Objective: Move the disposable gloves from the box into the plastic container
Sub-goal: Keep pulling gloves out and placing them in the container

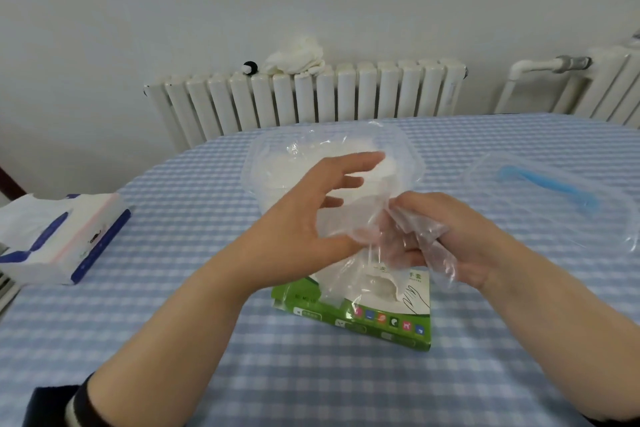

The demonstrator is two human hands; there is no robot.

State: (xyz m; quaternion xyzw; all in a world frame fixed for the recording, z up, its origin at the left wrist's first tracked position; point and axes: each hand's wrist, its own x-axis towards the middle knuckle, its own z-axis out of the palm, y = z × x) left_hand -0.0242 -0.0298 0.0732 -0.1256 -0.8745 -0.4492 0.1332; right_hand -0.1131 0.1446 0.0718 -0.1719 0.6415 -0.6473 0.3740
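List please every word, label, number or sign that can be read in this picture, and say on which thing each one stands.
Green glove box, white top panel: Chinese print, partly behind a clear glove; only "一次" and "手套" read, with a line drawing of a hand.
Glove box, front edge: a row of small coloured icons and small print, too blurred to read.
Tissue pack: a small dark mark on its side, too small to read.
Nothing else bears text.

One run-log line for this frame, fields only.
right hand: grips clear glove | left hand: open, touching glove | above green glove box | container: already holds gloves | lid: off, right
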